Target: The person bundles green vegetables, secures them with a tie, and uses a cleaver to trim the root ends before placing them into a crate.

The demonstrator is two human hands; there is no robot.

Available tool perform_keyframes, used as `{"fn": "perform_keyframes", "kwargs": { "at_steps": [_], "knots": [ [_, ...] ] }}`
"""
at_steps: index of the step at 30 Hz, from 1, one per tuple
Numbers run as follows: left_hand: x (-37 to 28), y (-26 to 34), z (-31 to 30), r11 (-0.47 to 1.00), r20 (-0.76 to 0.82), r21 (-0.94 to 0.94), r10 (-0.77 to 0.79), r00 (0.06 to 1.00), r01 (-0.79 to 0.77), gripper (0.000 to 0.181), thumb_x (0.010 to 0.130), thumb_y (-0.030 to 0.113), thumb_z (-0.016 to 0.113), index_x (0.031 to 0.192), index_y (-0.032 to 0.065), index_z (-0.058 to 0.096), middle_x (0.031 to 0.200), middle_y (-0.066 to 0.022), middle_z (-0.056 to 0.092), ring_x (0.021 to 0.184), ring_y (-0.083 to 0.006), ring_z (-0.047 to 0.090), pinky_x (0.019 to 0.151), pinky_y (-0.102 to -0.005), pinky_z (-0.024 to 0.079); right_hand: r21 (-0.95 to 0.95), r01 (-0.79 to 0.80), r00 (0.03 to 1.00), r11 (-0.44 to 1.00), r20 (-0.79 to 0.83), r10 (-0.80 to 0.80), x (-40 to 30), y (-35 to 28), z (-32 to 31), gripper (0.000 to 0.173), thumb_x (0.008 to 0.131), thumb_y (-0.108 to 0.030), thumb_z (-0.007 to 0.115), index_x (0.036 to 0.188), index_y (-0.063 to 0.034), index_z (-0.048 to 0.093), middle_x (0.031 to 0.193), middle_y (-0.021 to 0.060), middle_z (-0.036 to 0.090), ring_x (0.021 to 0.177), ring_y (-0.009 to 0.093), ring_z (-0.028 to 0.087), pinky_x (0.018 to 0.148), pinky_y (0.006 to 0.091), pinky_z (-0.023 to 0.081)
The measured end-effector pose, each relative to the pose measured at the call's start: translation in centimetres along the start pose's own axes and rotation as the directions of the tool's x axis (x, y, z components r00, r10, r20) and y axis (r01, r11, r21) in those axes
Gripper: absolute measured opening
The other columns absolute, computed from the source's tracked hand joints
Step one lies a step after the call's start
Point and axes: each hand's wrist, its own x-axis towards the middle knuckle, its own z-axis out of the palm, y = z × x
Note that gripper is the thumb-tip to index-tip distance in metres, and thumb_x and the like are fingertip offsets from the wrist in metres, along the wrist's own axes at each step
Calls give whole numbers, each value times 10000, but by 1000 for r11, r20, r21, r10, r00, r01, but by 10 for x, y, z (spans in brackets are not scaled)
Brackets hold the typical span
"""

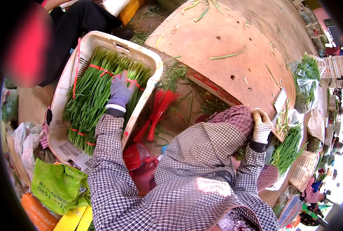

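My left hand [121,90], in a purple-grey knit glove, rests on bundles of green garlic chives [87,95] tied with red bands, inside a white plastic crate [157,68]. Its fingertips touch the stems by a red band; whether they grip is not plain. Over at my knee, my right hand [261,124] wears a white and tan glove, its fingers curled down by the edge of a wooden board [200,43]. Whether it holds anything is hidden. Between crate and board lies a bunch of red plastic ties [157,115].
Loose chives in plastic [286,147] lie beyond my right hand. A bagged bundle of greens [305,83] stands at the board's far end. A green printed bag [59,184] sits below the crate. Another person's dark-trousered leg [82,23] is close to the crate's top left.
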Motion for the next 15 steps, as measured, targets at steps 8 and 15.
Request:
{"fn": "perform_keyframes", "kwargs": {
  "at_steps": [8,15],
  "knots": [
    [-34,150,3,852,-32,13,523,852,-523,417,869,256,619,1199,7,566,1178,-192,591,1118,-358,537,1005,-431,399,-17,15,1000,1000,-23,-15,-4,11,-26,122,858,-75,649,886,35,695,788,46,689,719,92,590,686,233,481],
    [-199,164,94,818,496,-472,554,668,-328,462,894,384,563,1223,61,552,1125,-193,587,1019,-373,587,884,-419,479,55,-20,995,998,-98,25,-13,36,-51,140,862,-94,644,882,32,702,758,17,656,675,74,529,637,225,434]
  ]
}}
